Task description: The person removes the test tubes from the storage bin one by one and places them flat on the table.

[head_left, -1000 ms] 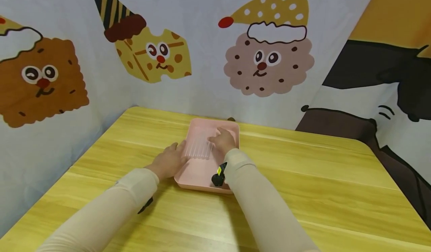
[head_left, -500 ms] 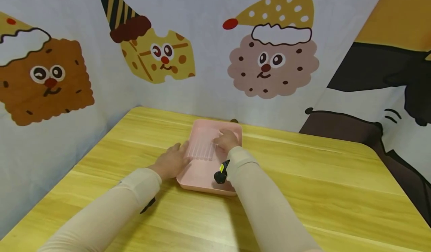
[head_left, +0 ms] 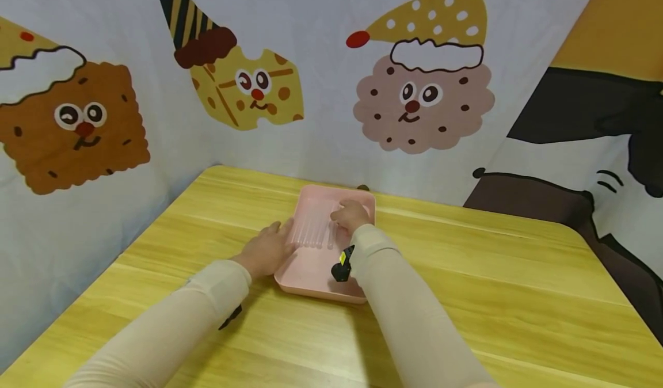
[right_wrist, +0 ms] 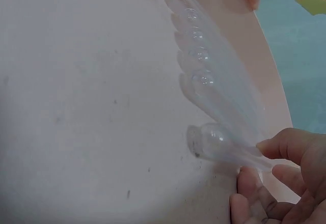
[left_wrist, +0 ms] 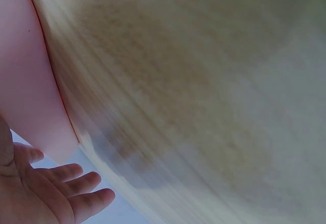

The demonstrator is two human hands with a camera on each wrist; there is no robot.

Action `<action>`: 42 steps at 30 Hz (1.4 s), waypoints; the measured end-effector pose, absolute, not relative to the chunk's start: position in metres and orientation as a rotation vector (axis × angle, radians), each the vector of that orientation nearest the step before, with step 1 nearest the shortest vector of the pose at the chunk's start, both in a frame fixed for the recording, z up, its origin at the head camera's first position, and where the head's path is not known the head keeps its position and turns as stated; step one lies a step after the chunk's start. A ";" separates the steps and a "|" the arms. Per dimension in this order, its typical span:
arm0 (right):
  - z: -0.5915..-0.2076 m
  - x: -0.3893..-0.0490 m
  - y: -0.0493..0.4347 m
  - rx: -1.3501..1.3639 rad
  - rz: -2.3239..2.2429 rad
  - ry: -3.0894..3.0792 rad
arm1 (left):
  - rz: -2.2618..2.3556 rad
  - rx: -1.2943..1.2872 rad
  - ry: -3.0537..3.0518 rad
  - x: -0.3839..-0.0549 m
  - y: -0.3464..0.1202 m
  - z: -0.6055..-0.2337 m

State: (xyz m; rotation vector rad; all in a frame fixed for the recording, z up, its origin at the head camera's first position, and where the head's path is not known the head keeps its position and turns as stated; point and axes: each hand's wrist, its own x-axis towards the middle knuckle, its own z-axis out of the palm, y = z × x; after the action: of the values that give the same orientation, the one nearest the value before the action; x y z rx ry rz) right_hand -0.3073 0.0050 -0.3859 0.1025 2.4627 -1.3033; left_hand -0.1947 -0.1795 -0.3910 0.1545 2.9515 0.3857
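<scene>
A pink tray (head_left: 321,273) lies on the wooden table with a row of several clear, round-ended test tubes (head_left: 309,229) in it. My right hand (head_left: 352,215) is inside the tray, thumb and fingertip pinching the far part of one clear test tube (right_wrist: 219,141). That tube lies slightly apart from the row (right_wrist: 201,56), its rounded end towards the near side. At the tray's left side my left hand (head_left: 266,250) rests against the rim. In the left wrist view the left fingers (left_wrist: 84,183) are extended beside the tray wall (left_wrist: 35,81).
The wooden table (head_left: 466,278) extends around the tray. A white cloth with cartoon figures (head_left: 321,134) hangs right behind the table's far edge and along its left. Dark wrist straps with small cameras sit at both sleeves; the right camera (head_left: 342,270) hangs over the tray.
The right fingers have curled in on the rightmost test tube, and a gap now shows between it and the row. The left hand stays at the rim; the head view has shifted slightly.
</scene>
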 end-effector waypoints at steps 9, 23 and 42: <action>-0.388 -0.305 0.015 0.155 -1.464 2.355 | 0.396 0.152 2.940 -0.194 -0.175 -0.391; -0.389 -0.308 0.023 0.250 -1.634 2.125 | 0.379 0.162 2.923 -0.192 -0.173 -0.388; -0.359 -0.305 0.033 0.182 -1.763 2.140 | 0.381 0.213 2.944 -0.193 -0.177 -0.386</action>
State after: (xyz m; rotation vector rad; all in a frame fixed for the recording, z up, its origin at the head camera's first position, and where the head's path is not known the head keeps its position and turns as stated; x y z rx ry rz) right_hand -0.3055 0.0328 -0.3588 0.1816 2.1399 -1.7627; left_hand -0.1926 -0.1770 -0.3862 0.2126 2.9439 0.3815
